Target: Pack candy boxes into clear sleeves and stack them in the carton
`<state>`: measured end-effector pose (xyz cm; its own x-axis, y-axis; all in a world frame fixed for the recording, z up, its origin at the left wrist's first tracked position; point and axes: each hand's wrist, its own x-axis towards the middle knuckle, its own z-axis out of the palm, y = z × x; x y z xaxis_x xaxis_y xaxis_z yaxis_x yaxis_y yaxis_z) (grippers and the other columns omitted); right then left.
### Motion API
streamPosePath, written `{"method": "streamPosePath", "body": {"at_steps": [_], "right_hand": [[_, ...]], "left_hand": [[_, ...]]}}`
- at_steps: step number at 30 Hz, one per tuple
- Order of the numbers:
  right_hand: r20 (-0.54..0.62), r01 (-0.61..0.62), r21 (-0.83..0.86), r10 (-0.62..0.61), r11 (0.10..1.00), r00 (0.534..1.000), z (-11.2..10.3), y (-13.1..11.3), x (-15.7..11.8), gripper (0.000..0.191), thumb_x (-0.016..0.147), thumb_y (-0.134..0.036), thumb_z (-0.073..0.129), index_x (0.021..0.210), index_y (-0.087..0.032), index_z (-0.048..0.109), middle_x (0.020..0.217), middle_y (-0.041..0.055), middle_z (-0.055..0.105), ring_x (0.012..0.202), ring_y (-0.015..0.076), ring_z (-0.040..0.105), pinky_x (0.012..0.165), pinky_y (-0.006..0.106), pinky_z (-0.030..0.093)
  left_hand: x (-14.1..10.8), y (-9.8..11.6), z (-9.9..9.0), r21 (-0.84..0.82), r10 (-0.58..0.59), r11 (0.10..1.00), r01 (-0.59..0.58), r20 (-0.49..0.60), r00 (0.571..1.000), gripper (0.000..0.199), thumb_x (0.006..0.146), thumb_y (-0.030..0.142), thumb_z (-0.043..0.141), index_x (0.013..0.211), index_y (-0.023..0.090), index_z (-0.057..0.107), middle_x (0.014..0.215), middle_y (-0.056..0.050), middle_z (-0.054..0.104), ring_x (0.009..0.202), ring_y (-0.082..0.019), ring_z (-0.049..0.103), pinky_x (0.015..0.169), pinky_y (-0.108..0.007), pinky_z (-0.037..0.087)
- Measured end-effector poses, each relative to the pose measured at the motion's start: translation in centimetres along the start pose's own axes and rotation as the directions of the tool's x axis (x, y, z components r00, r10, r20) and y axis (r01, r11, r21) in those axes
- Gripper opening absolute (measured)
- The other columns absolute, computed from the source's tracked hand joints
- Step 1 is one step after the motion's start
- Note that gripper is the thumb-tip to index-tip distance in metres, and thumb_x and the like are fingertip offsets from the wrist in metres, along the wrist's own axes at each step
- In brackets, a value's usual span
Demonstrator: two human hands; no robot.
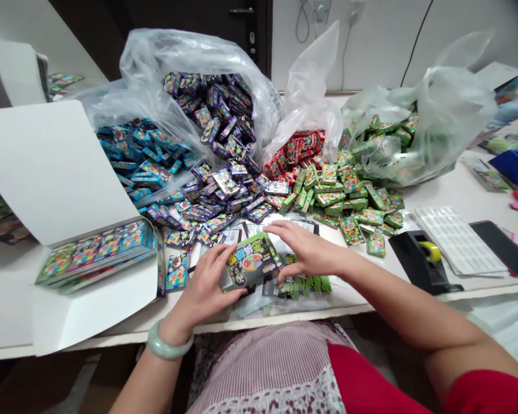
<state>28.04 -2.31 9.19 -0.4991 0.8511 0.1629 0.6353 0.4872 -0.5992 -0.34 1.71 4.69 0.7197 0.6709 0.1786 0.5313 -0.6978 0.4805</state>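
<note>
A flat printed box (252, 261) in black and green, with cartoon figures and lettering, is tilted up just above the table's front edge. My left hand (209, 282), with a pale green bangle at its wrist, grips the box's left side between thumb and fingers. At the other end my right hand (304, 250) curves around the right edge, fingertips on top and thumb low. Beneath it lie more black-and-green printed packs (308, 286) in clear plastic. A small blue box (176, 270) rests left of my left hand.
Heaps of small blue (147, 155), purple (224, 190), red (296, 150) and green boxes (345, 192) spill from clear bags. An open white carton (38, 172) holding printed packs (99, 253) stands left. Right are a tape dispenser (421, 261), sticker sheets (460, 241) and a phone (503, 246).
</note>
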Motion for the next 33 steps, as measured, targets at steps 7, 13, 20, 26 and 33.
{"method": "streamPosePath", "body": {"at_steps": [7, 13, 20, 26, 33], "right_hand": [[-0.063, -0.107, 0.294, 0.131, 0.95, 0.989, 0.4, 0.2, 2.1, 0.034, 0.092, -0.028, 0.055, 0.126, -0.02, 0.056, 0.108, 0.0073, 0.069, 0.098, 0.0176, 0.063, 0.088, 0.034, 0.05], [-0.361, -0.544, -0.099, 0.479, 0.833, 0.8, -6.5, 10.3, 9.5, 0.021, 0.092, -0.021, 0.052, 0.106, -0.019, 0.066, 0.108, 0.0074, 0.069, 0.101, 0.0204, 0.062, 0.09, 0.034, 0.046], [-0.42, -0.574, -0.147, 0.475, 0.805, 0.773, -5.7, 14.5, 16.5, 0.042, 0.066, -0.015, 0.078, 0.105, -0.018, 0.064, 0.125, 0.0144, 0.056, 0.119, 0.0323, 0.046, 0.1, 0.046, 0.036], [-0.446, -0.511, 0.087, 0.492, 0.855, 0.748, -5.8, 14.0, 15.0, 0.022, 0.082, -0.029, 0.063, 0.099, -0.018, 0.057, 0.102, 0.0071, 0.063, 0.098, 0.0214, 0.056, 0.09, 0.037, 0.045], [-0.222, -0.39, 0.581, 0.6, 0.714, 0.769, -5.2, 8.8, 6.9, 0.021, 0.086, -0.032, 0.055, 0.102, -0.018, 0.057, 0.087, 0.0034, 0.066, 0.07, 0.0129, 0.061, 0.063, 0.027, 0.054]], "left_hand": [[-0.4, -0.8, -0.1, 0.009, -0.028, 1.0, 0.029, -0.051, 0.998, 0.084, 0.076, 0.041, 0.07, 0.146, 0.028, 0.024, 0.136, -0.011, 0.039, 0.126, -0.031, 0.043, 0.106, -0.05, 0.041], [-1.5, -3.1, -0.9, 0.089, -0.078, 0.991, 0.095, -0.183, 0.98, 0.082, 0.076, 0.044, 0.068, 0.145, 0.031, 0.025, 0.132, -0.01, 0.042, 0.121, -0.032, 0.048, 0.101, -0.05, 0.045], [-2.3, -4.3, 0.0, 0.119, -0.121, 0.982, 0.147, -0.205, 0.971, 0.08, 0.077, 0.044, 0.066, 0.145, 0.032, 0.026, 0.135, -0.011, 0.042, 0.122, -0.032, 0.049, 0.1, -0.051, 0.047], [-2.6, -5.5, -0.3, 0.071, -0.16, 0.981, 0.179, -0.221, 0.962, 0.08, 0.077, 0.05, 0.065, 0.146, 0.034, 0.026, 0.136, -0.01, 0.043, 0.122, -0.033, 0.049, 0.104, -0.052, 0.042], [-1.9, -4.3, -1.1, 0.071, -0.108, 0.989, 0.129, -0.24, 0.965, 0.083, 0.077, 0.054, 0.065, 0.147, 0.034, 0.025, 0.129, -0.01, 0.045, 0.116, -0.032, 0.052, 0.098, -0.051, 0.046]]}}
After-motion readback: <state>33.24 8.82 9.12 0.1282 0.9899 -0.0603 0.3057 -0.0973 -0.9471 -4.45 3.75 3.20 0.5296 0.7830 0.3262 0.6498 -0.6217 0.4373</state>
